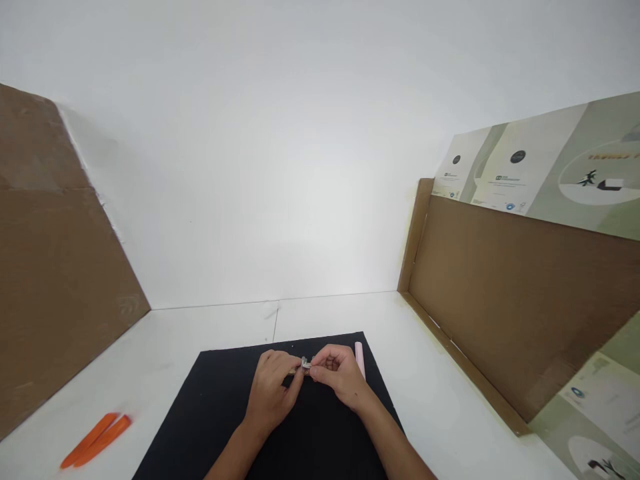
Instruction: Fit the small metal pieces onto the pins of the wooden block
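1. Fingertips of the left hand (270, 393) and the right hand (340, 377) are together, pinching a small silvery metal part (305, 363) from either side. The part is too small and too covered by the fingers to identify.
2. That part sits over the middle of a black mat (190, 413), towards its far edge. Whether it touches the mat cannot be told.
3. A pink stick (359, 357) lies near the mat's far right corner, just beside the right hand. Two orange sticks (95, 440) lie on the white table (430, 393), left of the mat, near the table's front edge.
4. A slackened pinch could let the part drop — it could then bounce over the far edge, or a dark gap on the mat could hide it.
5. A sideways swing of the right hand could knock the pink stick, which looks round enough to roll off the mat.
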The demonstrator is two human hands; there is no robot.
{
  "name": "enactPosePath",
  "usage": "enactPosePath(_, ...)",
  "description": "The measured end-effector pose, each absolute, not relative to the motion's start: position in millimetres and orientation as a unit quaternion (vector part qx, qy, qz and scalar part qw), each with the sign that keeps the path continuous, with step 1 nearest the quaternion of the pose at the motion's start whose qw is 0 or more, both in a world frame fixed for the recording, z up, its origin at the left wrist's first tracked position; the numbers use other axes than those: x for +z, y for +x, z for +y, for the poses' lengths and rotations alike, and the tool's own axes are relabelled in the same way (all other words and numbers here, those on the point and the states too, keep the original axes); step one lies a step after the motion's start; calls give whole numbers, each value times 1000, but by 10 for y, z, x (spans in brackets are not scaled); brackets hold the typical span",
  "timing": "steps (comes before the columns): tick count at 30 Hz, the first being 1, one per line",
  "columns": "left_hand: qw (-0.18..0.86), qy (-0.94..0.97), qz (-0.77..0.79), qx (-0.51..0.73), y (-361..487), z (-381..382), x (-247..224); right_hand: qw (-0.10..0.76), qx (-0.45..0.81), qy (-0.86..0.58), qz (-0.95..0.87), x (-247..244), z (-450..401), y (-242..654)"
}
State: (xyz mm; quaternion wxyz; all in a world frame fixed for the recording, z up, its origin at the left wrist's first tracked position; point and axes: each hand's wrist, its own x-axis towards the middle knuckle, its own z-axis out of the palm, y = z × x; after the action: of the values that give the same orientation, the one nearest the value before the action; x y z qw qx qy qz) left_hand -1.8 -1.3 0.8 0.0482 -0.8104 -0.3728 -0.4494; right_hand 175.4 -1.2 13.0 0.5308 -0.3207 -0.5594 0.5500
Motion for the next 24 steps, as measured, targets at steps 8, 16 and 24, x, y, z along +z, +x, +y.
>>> enactPosePath(8,41,-815,-375,-440,9,-49,35,555,544,-336,-532,115,18,1716)
enactPosePath(16,50,-767,-429,-475,-170,140,-83,610,478,-393,-495,86,126,1828)
enactPosePath(24,-58,-744,-551,-374,-376,331,-268,620,471,-398,-486,107,129,1835)
